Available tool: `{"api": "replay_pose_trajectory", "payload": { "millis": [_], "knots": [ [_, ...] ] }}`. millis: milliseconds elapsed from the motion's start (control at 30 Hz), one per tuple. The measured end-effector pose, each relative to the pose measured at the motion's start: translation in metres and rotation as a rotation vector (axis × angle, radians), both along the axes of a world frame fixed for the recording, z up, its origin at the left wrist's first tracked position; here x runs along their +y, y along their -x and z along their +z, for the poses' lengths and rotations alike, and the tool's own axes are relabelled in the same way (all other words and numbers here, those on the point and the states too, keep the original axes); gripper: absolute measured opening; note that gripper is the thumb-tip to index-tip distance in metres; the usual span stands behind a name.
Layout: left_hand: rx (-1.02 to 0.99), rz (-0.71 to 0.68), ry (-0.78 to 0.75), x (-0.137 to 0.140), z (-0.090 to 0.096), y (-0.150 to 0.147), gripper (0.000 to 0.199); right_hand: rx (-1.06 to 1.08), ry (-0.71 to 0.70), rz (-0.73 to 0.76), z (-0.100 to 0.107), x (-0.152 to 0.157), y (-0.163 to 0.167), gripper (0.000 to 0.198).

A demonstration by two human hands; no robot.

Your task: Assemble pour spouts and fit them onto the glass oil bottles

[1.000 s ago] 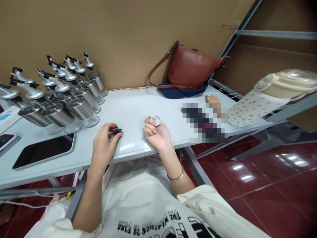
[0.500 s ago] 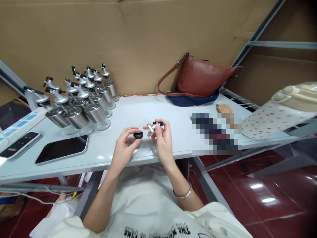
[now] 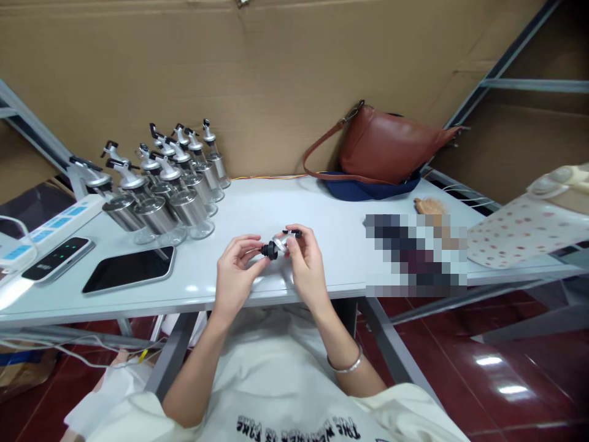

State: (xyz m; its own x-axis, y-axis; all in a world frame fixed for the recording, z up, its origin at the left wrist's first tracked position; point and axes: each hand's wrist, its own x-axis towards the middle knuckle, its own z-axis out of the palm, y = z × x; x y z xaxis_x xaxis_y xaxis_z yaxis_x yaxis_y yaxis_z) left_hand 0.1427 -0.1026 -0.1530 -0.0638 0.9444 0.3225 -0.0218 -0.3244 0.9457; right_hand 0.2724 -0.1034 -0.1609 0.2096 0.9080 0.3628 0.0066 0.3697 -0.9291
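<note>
My left hand (image 3: 234,270) has its thumb and fingers closed around a black ribbed stopper (image 3: 270,250). In my right hand (image 3: 309,265) is a silver pourer spout (image 3: 280,243) with a black lever on top, gripped between thumb and fingers. The stopper and the spout's base meet end to end in front of me, just above the table's near edge; whether they are fastened together I cannot tell. To the left stand several glass oil bottles (image 3: 186,207) with steel sleeves, topped by similar silver spouts with black levers.
A phone (image 3: 129,269), a black-faced device (image 3: 57,260) and a white power strip (image 3: 55,230) lie on the left of the white table (image 3: 262,205). At the back are a brown bag (image 3: 391,147) and a navy cap (image 3: 356,189). A spotted bottle (image 3: 529,230) is at the right.
The stopper and the spout, apart before, are now in contact. My hands have come closer together, and the stopper has turned to point sideways. The view has shifted slightly left.
</note>
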Motion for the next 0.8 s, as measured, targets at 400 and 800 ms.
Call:
{"api": "replay_pose_trajectory", "payload": {
  "millis": [400,800],
  "knots": [
    [-0.014,0.008,0.038,-0.0029,0.0008,0.0010,0.031,0.190,-0.023,0.058,0.0036,-0.0041,0.0011,0.022],
    [-0.037,-0.107,0.153,-0.0056,0.0081,0.0036,0.037,0.245,-0.114,0.171,0.0056,-0.0099,0.0015,0.017]
  ]
}}
